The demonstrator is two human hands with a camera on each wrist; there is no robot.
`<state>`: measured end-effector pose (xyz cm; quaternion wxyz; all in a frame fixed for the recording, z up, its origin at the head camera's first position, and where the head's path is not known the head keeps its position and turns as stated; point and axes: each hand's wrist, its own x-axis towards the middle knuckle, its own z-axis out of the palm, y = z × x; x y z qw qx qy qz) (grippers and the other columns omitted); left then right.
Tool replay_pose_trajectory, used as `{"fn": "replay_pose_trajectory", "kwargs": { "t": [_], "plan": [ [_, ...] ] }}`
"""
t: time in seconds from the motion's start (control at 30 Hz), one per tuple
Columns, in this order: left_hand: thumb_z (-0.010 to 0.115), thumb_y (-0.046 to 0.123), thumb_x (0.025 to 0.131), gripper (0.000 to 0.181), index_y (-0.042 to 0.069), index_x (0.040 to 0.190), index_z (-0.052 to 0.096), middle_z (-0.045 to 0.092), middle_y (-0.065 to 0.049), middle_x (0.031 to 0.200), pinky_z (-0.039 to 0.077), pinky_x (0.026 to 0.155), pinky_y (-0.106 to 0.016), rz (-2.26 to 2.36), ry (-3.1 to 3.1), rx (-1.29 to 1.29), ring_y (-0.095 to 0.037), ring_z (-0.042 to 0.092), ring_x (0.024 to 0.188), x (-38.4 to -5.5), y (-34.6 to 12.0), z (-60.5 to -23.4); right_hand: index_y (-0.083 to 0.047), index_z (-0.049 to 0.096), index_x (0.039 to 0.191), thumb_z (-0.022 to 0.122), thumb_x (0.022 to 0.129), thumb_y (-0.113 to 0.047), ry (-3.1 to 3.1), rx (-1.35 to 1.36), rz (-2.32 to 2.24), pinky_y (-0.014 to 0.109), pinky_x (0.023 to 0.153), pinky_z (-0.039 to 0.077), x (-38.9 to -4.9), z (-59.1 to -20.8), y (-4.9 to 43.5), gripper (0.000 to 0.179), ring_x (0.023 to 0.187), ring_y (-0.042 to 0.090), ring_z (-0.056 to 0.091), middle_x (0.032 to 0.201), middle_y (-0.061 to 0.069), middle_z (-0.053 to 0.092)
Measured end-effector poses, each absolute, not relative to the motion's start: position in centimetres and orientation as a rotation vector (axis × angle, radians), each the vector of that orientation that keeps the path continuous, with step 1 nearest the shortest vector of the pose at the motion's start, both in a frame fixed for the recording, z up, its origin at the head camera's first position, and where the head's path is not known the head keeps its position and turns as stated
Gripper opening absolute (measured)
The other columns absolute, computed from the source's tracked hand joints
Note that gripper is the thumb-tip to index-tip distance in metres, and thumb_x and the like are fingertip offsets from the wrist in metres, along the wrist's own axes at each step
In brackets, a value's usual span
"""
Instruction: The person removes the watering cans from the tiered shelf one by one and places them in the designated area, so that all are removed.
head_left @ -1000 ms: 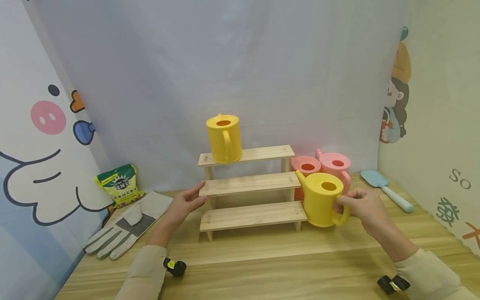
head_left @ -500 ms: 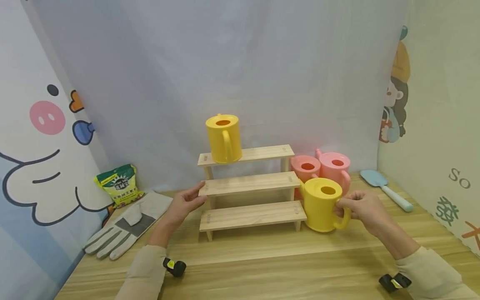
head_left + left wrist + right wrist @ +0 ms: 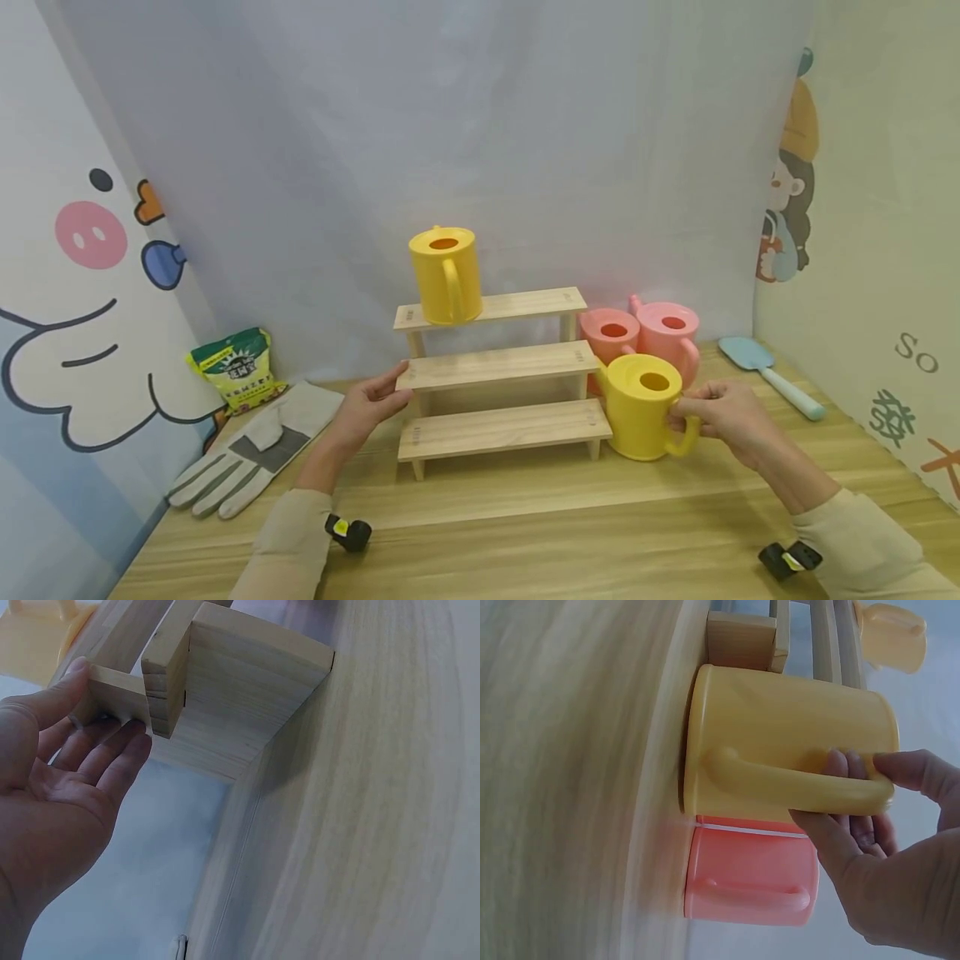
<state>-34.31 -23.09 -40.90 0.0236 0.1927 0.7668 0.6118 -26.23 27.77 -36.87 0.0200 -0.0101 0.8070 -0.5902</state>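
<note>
At the right end of the three-step wooden plant stand point(image 3: 502, 429), a yellow watering can point(image 3: 633, 421) stands upright, its base at the table. My right hand point(image 3: 731, 417) holds its handle, thumb and fingers around the upper part in the right wrist view. The spout points toward the stand and is partly hidden. My left hand point(image 3: 366, 408) grips the left end of the middle step; the left wrist view has the thumb over the board point(image 3: 116, 681) and fingers beneath. A second yellow watering can point(image 3: 431, 287) sits at the top step's left, handle facing me.
Two pink watering cans point(image 3: 648, 337) stand behind the held can, beside the stand. To their right lies a blue trowel point(image 3: 780, 383). Left of the stand are a grey-white work glove point(image 3: 262, 446) and a green-yellow packet point(image 3: 240, 375). A curtain point(image 3: 322, 208) backs the table.
My right hand has lowered the yellow watering can slightly to the table beside the stand, and it now stays there. My left hand keeps its grip on the middle step.
</note>
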Motion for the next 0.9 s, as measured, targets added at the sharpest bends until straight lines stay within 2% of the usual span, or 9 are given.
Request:
{"fn": "replay_pose_trajectory", "kwargs": {
  "t": [0.33, 0.63, 0.9],
  "plan": [
    [0.063, 0.020, 0.101, 0.064, 0.008, 0.156, 0.033, 0.027, -0.014, 0.160, 0.042, 0.106, -0.028, 1.890, 2.372, 0.604, -0.028, 0.030, 0.145, -34.25, -23.13, -40.81, 0.003, 0.065, 0.095, 0.072, 0.091, -0.014, 2.537, -0.045, -1.744, 0.030, 0.076, 0.058, -26.20, -36.74, 27.97, 0.019, 0.082, 0.017, 0.069, 0.086, 0.006, 0.072],
    [0.063, 0.020, 0.101, 0.065, 0.008, 0.157, 0.032, 0.025, -0.013, 0.161, 0.043, 0.105, -0.027, 1.888, 2.372, 0.603, -0.028, 0.029, 0.145, -34.09, -23.21, -40.76, 0.001, 0.071, 0.083, 0.072, 0.091, -0.019, 2.751, -0.098, -1.533, 0.031, 0.070, 0.057, -25.93, -36.66, 27.69, 0.021, 0.078, 0.016, 0.058, 0.078, 0.004, 0.070],
    [0.063, 0.021, 0.102, 0.064, 0.009, 0.157, 0.032, 0.026, -0.013, 0.161, 0.041, 0.106, -0.028, 1.884, 2.372, 0.605, -0.027, 0.029, 0.146, -34.24, -23.24, -40.88, -0.001, 0.071, 0.080, 0.073, 0.090, -0.021, 2.828, -0.086, -1.449, 0.035, 0.072, 0.059, -25.70, -36.62, 27.35, 0.022, 0.081, 0.019, 0.059, 0.078, 0.005, 0.068]
  ]
}}
